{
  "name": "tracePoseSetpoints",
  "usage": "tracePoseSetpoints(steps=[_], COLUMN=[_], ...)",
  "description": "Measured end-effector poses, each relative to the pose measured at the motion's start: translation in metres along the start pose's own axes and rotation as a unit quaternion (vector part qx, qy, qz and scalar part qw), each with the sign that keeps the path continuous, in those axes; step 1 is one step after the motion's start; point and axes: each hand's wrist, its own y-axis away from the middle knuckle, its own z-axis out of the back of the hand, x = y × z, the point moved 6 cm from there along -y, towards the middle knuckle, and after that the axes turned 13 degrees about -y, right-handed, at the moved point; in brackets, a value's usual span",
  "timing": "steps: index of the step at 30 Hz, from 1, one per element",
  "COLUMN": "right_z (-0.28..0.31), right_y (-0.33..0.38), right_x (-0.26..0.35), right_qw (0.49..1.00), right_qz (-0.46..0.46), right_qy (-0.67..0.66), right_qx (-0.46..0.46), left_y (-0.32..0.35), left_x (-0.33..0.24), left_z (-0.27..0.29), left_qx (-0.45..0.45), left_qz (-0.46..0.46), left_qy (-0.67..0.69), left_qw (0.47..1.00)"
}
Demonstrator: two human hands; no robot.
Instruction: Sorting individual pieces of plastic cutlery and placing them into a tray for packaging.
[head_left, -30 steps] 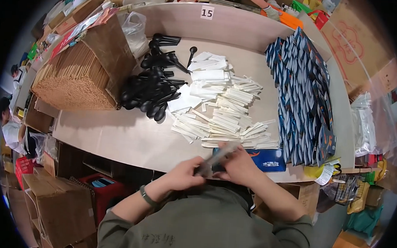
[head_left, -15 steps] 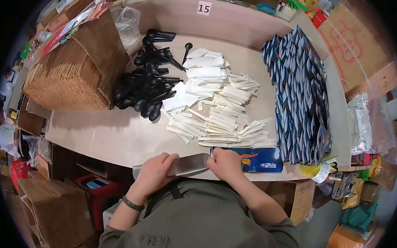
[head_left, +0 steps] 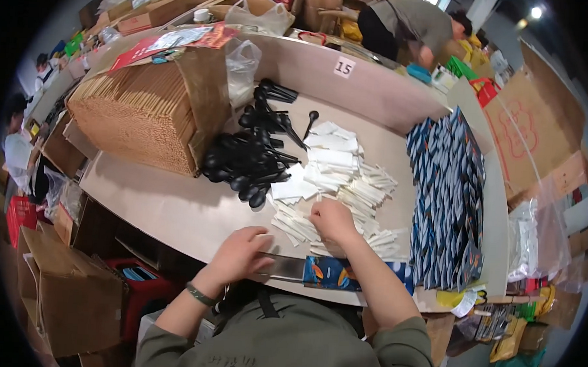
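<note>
My right hand (head_left: 334, 219) reaches onto a heap of slim white strips (head_left: 366, 186), its fingertips pinched together at the heap's near left side; what they hold is hidden. My left hand (head_left: 242, 252) hovers at the table's front edge, slightly blurred, thumb and fingers apart. Beside its fingertips lies a flat silver piece (head_left: 285, 268), whose right end meets a blue printed pouch (head_left: 329, 271). More of the blue pouch material extends right, under my right forearm. Black plastic spoons (head_left: 249, 158) lie piled left of the strips, and flat white packets (head_left: 332, 139) lie behind them.
At the left stands an opened carton (head_left: 209, 101) packed with brown flat sheets (head_left: 136, 121). Upright blue pouches (head_left: 444, 203) fill the right side in rows. A low partition (head_left: 377, 82) borders the table's back. Beyond it a person (head_left: 415, 28) bends over among boxes.
My right hand has left the silver piece and moved forward onto the white strips. My left hand has loosened from it. The whole view has shifted, bringing a person behind the partition into sight.
</note>
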Motion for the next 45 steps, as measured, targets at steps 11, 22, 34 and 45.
tracePoseSetpoints(steps=[11,22,34,45], right_z=[-0.013,-0.018,-0.06,-0.011], right_y=[-0.052,0.056,0.09,0.14], right_x=[0.008,0.084,0.101,0.037], right_qw=[0.99,0.984,0.979,0.972], right_qz=[-0.027,0.078,0.19,0.174], right_qy=[0.085,-0.09,-0.066,-0.123], right_qx=[-0.113,0.135,0.043,-0.097], left_y=[-0.066,-0.063,-0.033,-0.013], left_x=[0.064,0.095,0.113,0.109], left_z=[-0.001,-0.003,-0.013,0.033], left_qx=[-0.145,-0.066,-0.102,-0.147], left_qz=[0.151,0.234,0.362,0.292], left_qy=[-0.055,-0.032,0.155,0.05], left_qw=[0.976,0.969,0.914,0.944])
